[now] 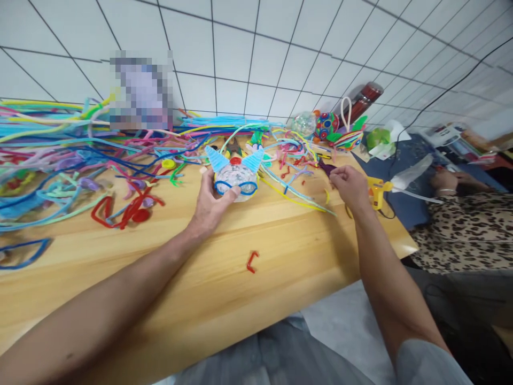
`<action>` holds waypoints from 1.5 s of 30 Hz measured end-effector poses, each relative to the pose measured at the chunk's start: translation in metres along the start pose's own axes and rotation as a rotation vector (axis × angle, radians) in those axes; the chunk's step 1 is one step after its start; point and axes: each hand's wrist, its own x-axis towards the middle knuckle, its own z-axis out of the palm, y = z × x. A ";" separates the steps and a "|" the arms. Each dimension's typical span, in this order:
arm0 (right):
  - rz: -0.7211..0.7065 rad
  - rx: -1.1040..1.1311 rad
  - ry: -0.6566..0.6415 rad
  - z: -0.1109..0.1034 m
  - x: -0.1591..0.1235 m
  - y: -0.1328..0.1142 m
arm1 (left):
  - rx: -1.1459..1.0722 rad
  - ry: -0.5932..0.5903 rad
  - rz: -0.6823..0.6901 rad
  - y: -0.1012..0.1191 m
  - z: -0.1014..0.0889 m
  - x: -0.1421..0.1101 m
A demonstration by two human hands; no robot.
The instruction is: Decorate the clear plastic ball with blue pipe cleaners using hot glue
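Observation:
My left hand grips a clear glittery ball on the wooden table. The ball has two light blue pipe-cleaner ears, a red nose and blue glasses. My right hand rests to the right of it with fingers pinched on a small dark purple pipe-cleaner piece. Yellow and light blue pipe cleaners lie between the two hands.
Several coloured pipe cleaners cover the table's left and back. A red piece lies near the front. A yellow glue gun sits by the right edge. Decorated balls stand at the back. A person in a leopard print sits right.

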 end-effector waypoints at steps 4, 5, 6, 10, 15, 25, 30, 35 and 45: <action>0.173 0.111 -0.038 0.012 0.007 0.010 | 0.013 -0.008 0.011 -0.001 -0.002 -0.001; 0.180 0.128 -0.030 0.014 0.007 0.012 | 0.014 -0.007 0.014 -0.002 -0.002 -0.001; 0.180 0.141 -0.013 0.013 0.007 0.014 | 0.014 -0.004 0.019 -0.002 -0.002 -0.001; 0.191 0.262 0.025 -0.004 0.002 0.034 | 0.009 -0.010 0.032 -0.001 -0.002 -0.001; 0.209 0.450 0.004 -0.022 -0.006 0.044 | 0.016 -0.008 0.042 0.000 -0.002 -0.001; 0.056 0.128 -0.084 -0.011 -0.003 0.015 | 0.005 -0.010 0.030 0.000 -0.002 0.000; 0.112 0.215 -0.049 -0.024 -0.011 0.036 | 0.011 -0.024 0.038 -0.002 -0.002 0.000; 0.325 -0.013 0.292 -0.053 -0.034 0.092 | 0.019 -0.019 0.038 -0.003 -0.002 -0.001; 0.313 -0.273 0.307 -0.064 -0.012 0.151 | -0.004 -0.033 0.056 -0.007 -0.006 0.002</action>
